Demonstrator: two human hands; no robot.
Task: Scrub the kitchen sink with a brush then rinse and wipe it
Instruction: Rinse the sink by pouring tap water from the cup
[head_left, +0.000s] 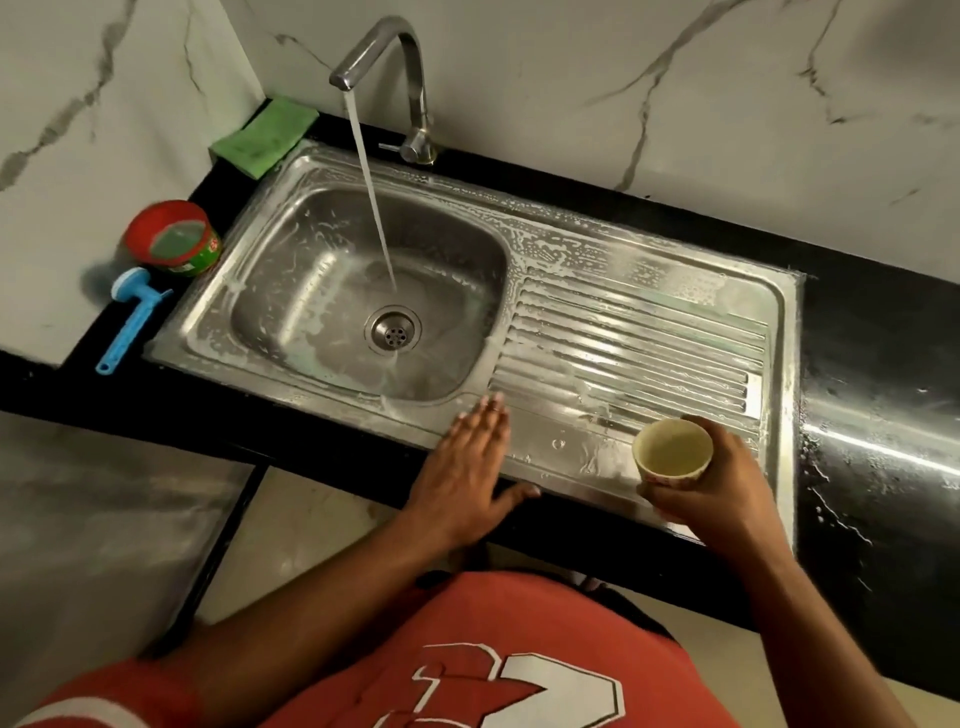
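1. Dim, warm indoor light; a long bright glare streak crosses the glossy black stone counter (872, 338) at the right.
2. The soapy stainless steel sink (649, 249) gleams softly (brightest on its ribbed drainboard).
3. Wide-angle bending curves the counter's edges.
4. The left hand (462, 467) blurs at its fingertips; the cream paper cup (672, 449) in the right hand (727, 499) looks sharp.

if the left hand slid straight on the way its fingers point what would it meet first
Probably the soapy ridge between the basin and the ribbed draining board; the left hand lies flat on the sink rim, and nothing stands in that line.
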